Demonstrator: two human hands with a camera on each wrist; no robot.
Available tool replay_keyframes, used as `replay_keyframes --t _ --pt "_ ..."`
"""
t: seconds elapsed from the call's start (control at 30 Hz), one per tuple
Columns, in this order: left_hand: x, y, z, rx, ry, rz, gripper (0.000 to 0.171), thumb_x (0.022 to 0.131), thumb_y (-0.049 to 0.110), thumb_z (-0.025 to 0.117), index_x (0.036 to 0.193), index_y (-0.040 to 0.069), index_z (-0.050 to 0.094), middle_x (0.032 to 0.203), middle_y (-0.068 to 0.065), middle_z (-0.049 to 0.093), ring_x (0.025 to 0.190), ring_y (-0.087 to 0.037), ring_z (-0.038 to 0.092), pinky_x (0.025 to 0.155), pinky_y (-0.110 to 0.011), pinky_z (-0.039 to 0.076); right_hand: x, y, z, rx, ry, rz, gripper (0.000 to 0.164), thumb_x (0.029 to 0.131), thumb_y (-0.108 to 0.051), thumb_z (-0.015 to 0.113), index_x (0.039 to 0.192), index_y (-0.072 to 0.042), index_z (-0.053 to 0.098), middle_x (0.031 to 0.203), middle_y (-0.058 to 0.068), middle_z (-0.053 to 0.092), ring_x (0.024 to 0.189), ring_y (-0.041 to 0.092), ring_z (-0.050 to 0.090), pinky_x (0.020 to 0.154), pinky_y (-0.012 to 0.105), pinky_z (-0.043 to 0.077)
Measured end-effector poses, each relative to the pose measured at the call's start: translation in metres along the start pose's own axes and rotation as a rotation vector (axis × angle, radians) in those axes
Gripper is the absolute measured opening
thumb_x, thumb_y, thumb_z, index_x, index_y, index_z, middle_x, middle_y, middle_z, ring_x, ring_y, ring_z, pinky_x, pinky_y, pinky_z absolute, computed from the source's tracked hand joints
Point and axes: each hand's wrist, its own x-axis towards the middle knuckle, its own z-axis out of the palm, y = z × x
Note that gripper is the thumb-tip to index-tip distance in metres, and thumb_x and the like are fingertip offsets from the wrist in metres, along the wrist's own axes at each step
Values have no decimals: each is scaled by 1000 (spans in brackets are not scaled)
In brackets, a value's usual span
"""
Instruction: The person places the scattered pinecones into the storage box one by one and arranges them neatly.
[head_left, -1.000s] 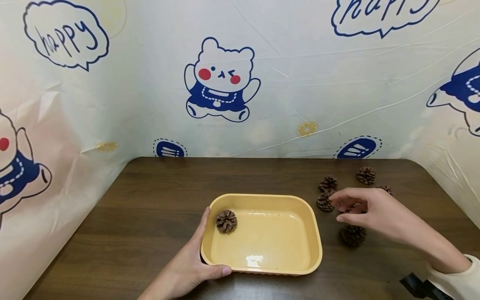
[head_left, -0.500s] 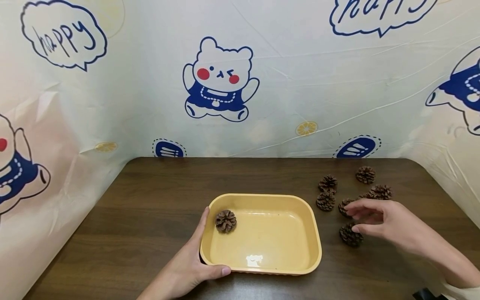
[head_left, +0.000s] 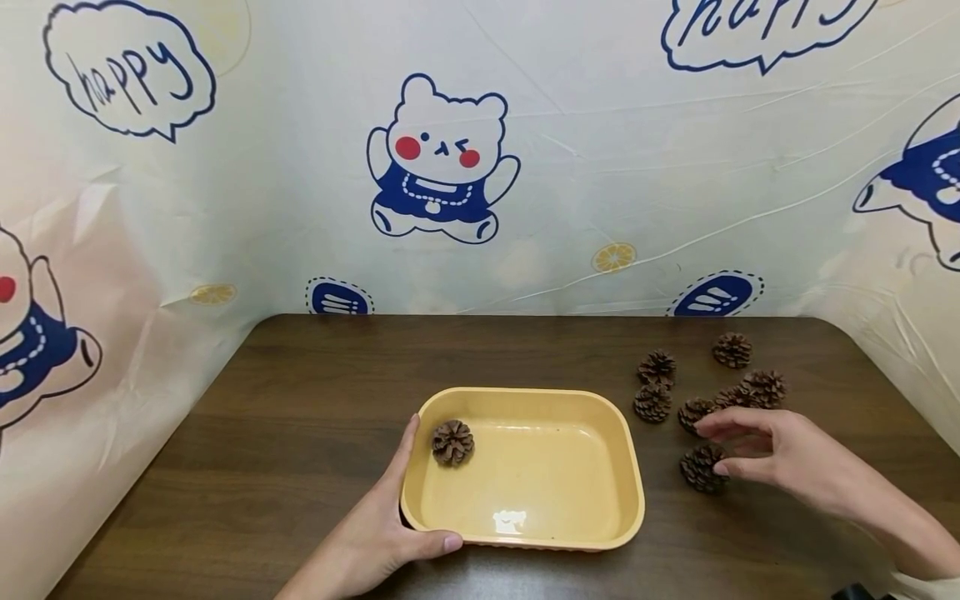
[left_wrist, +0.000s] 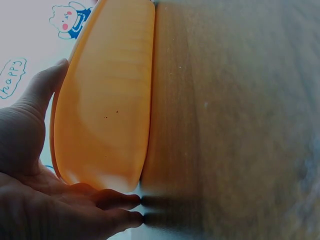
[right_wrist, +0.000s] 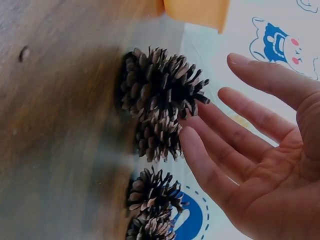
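Fingers (right_wrist: 210,165) of my right hand (head_left: 780,454) are hovering released beside the nearest pinecone (head_left: 702,467) on the tabletop (head_left: 300,417); loose grasping risks rolling it. Left hand (head_left: 367,533) is gripping the tray (head_left: 633,492).

Both hands are bare, with no rings, watch or gloves. The left hand (head_left: 367,542) and its forearm show no sleeve. Behind the right hand (head_left: 780,458), a sliver of cream-white fabric cuff (head_left: 926,586) shows at the frame's bottom corner. Fingernails are short and unpainted.
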Motion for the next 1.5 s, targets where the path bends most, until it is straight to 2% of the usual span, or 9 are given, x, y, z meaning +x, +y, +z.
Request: replay_keyframes --t 0.13,0.27,0.53,0.73,1.0,1.27,1.5 --pt "0 0 0 9 5 -3 140 72 40 97 169 36 -4 175 -6 23 148 -23 39 115 -14 28 0 4 1 7 -11 18 43 91 -14 81 129 -1 68 128 21 71 100 -10 65 78 19 58" --pt "0 0 0 9 3 1 140 72 40 97 169 35 -4 175 -6 23 148 -23 39 115 -13 28 -1 5 1 -42 -2 38 43 89 -18 83 129 -5 70 128 16 73 101 -12 63 79 19 57" --pt "0 0 0 15 1 5 139 72 41 96 169 37 -4 175 -6 22 149 -23 38 116 -14 27 -1 12 6 -96 19 16 44 85 -22 86 125 -10 73 126 15 74 101 -11 62 80 22 57" --pt "1 1 -1 35 2 -3 139 72 42 96 169 35 -4 175 -5 22 150 -23 38 117 -18 30 -2 16 9 -95 18 26 46 83 -21 87 125 -9 73 131 21 71 99 -11 63 81 23 59" --pt "0 0 -1 25 -2 -4 139 73 41 96 169 36 -4 175 -5 22 148 -22 40 115 -15 30 -3 19 10 -111 15 35 50 81 -20 88 127 -8 72 130 25 70 98 -11 63 80 23 59" --pt "1 0 -1 29 4 -10 139 72 41 96 169 37 -4 174 -5 25 145 -22 42 115 -16 31 -3 21 12 -184 45 0 46 79 -23 90 122 -15 75 125 15 74 103 -9 61 83 23 56" --pt "1 0 0 40 7 -15 139 72 41 96 168 38 -4 174 -5 26 145 -21 43 115 -18 32 -3 18 9 -180 25 -2 46 81 -16 88 124 -9 73 127 21 72 101 -8 63 81 26 59"
